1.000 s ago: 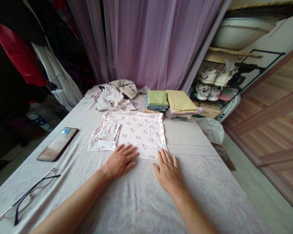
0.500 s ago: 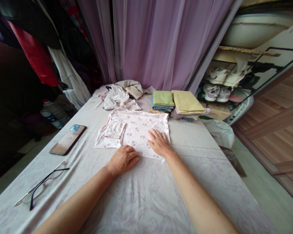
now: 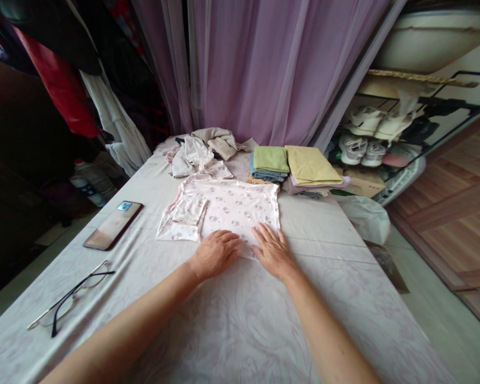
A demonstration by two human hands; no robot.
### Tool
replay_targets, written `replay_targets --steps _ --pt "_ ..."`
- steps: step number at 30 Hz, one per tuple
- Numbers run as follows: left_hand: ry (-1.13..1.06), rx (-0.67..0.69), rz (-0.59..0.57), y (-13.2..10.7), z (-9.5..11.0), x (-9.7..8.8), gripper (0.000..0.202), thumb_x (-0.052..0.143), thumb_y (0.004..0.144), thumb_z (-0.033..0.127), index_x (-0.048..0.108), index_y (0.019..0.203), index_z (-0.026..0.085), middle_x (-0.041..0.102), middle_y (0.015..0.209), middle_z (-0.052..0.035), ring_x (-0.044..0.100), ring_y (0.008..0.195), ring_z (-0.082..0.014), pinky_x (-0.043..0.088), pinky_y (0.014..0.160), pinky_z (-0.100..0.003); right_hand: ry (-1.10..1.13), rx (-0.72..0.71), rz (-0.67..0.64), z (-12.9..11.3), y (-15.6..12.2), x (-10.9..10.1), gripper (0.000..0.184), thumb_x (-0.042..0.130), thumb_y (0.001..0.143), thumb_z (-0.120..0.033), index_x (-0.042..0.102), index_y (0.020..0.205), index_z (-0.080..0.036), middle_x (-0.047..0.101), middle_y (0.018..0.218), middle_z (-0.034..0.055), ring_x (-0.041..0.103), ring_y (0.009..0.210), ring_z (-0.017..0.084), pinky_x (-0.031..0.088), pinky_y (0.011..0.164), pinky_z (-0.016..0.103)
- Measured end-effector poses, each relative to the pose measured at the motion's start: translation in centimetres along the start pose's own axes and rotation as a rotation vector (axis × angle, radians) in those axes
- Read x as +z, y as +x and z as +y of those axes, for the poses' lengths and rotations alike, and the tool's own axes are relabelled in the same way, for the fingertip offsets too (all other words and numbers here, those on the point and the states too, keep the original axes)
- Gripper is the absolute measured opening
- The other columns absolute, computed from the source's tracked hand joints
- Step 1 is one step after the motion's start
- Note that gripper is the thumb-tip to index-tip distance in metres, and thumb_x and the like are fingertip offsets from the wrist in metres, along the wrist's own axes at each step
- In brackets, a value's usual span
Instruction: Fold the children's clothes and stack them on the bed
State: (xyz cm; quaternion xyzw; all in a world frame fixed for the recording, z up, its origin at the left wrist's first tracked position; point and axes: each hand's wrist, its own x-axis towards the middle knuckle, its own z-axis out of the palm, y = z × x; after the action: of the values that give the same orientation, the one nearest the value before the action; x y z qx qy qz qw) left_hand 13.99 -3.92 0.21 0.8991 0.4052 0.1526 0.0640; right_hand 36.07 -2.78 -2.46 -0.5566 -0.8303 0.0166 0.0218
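Observation:
A pale pink printed shirt [image 3: 236,205] lies flat on the bed, its sleeve folded inward on the left side. My left hand [image 3: 218,253] rests on the shirt's near edge, fingers stretched to the right and lying flat. On the near right corner lies my right hand [image 3: 272,250], its fingers spread over the cloth. Neither hand is gripping the fabric.
Behind the shirt sit a loose heap of clothes [image 3: 200,154], a green folded stack [image 3: 270,159] and a yellow one [image 3: 312,165]. To the left lie a phone [image 3: 114,225] and glasses [image 3: 70,298]. A purple curtain [image 3: 248,69] hangs at the back.
My left hand has slid rightward along the shirt's near edge. My right hand has drawn back toward me and slightly right, to the near corner. The view has shifted slightly.

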Motion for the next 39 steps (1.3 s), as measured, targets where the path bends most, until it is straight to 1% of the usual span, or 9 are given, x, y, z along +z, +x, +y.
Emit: replay_targets --steps 2,5,7,10,14,20,26,32,39 --pt "0.038 -0.07 0.01 2.0 0.7 0.9 0.041 0.037 0.099 0.034 0.056 0.132 0.017 0.057 0.139 -0.01 0.048 0.132 -0.0255 0.037 0.109 -0.042 -0.01 0.004 0.014 0.0 0.0 0.3 0.055 0.033 0.099 -0.04 0.038 0.149 -0.019 0.032 0.158 0.0094 0.026 0.145 0.024 0.015 0.118 0.047" --pt "0.082 -0.237 -0.032 4.6 1.3 2.8 0.047 0.038 0.098 0.033 0.049 0.14 0.013 0.047 0.148 -0.0142 0.038 0.14 -0.0295 0.033 0.113 -0.047 -0.034 0.042 0.038 0.1 0.0 0.7 0.056 0.033 0.098 -0.038 0.039 0.148 -0.015 0.034 0.157 0.0117 0.028 0.144 0.024 0.017 0.117 0.046" --pt "0.096 -0.317 -0.062 5.3 1.4 3.9 0.051 0.039 0.098 0.038 0.046 0.142 0.013 0.043 0.151 -0.0149 0.035 0.142 -0.0313 0.031 0.114 -0.049 -0.052 0.069 0.048 0.1 -0.1 0.9 0.055 0.032 0.098 -0.036 0.039 0.148 -0.015 0.035 0.156 0.0124 0.029 0.144 0.025 0.018 0.116 0.047" --pt "0.115 -0.351 -0.042 4.5 1.0 4.8 0.057 0.038 0.098 0.049 0.043 0.145 0.018 0.04 0.153 -0.0124 0.034 0.142 -0.0312 0.029 0.114 -0.053 -0.063 0.069 0.065 0.2 -0.3 1.2 0.055 0.032 0.098 -0.038 0.04 0.147 -0.015 0.036 0.155 0.0128 0.03 0.143 0.025 0.02 0.115 0.049" --pt "0.14 -0.386 0.006 2.5 0.0 4.5 0.06 0.037 0.096 0.056 0.043 0.146 0.022 0.041 0.153 -0.0109 0.034 0.142 -0.0312 0.028 0.114 -0.054 -0.054 0.049 0.085 0.3 -0.3 1.4 0.055 0.033 0.097 -0.038 0.042 0.146 -0.016 0.038 0.155 0.0127 0.029 0.143 0.026 0.02 0.115 0.05" --pt "0.166 -0.507 0.044 1.0 -0.2 3.6 0.061 0.037 0.096 0.055 0.045 0.144 0.018 0.042 0.152 -0.0124 0.034 0.141 -0.0335 0.028 0.114 -0.054 -0.02 0.093 0.077 0.5 -0.3 1.4 0.055 0.035 0.096 -0.038 0.04 0.147 -0.017 0.039 0.154 0.0116 0.031 0.142 0.025 0.021 0.115 0.052" --pt "0.172 -0.456 0.075 0.0 0.4 4.1 0.058 0.034 0.098 0.049 0.046 0.142 0.014 0.045 0.15 -0.015 0.038 0.139 -0.0324 0.027 0.113 -0.052 -0.009 0.07 0.137 -0.8 0.3 0.5 0.058 0.033 0.097 -0.038 0.033 0.151 -0.016 0.036 0.156 0.0124 0.029 0.144 0.027 0.016 0.117 0.053" --pt "0.178 -0.419 0.103 -0.4 0.0 4.5 0.057 0.034 0.098 0.047 0.042 0.146 0.017 0.046 0.149 -0.0136 0.038 0.139 -0.0321 0.028 0.113 -0.052 0.042 -0.08 -0.023 -2.9 1.2 0.3 0.057 0.031 0.098 -0.042 0.035 0.15 -0.021 0.03 0.159 0.0076 0.025 0.146 0.023 0.016 0.118 0.051" --pt "0.178 -0.394 0.078 -1.1 -0.5 3.9 0.055 0.038 0.097 0.048 0.044 0.144 0.019 0.047 0.149 -0.0111 0.04 0.139 -0.0305 0.029 0.113 -0.05 -0.004 0.01 -0.061 -1.2 -0.9 0.4 0.058 0.032 0.098 -0.042 0.034 0.151 -0.018 0.027 0.16 0.0073 0.023 0.147 0.022 0.015 0.118 0.051"
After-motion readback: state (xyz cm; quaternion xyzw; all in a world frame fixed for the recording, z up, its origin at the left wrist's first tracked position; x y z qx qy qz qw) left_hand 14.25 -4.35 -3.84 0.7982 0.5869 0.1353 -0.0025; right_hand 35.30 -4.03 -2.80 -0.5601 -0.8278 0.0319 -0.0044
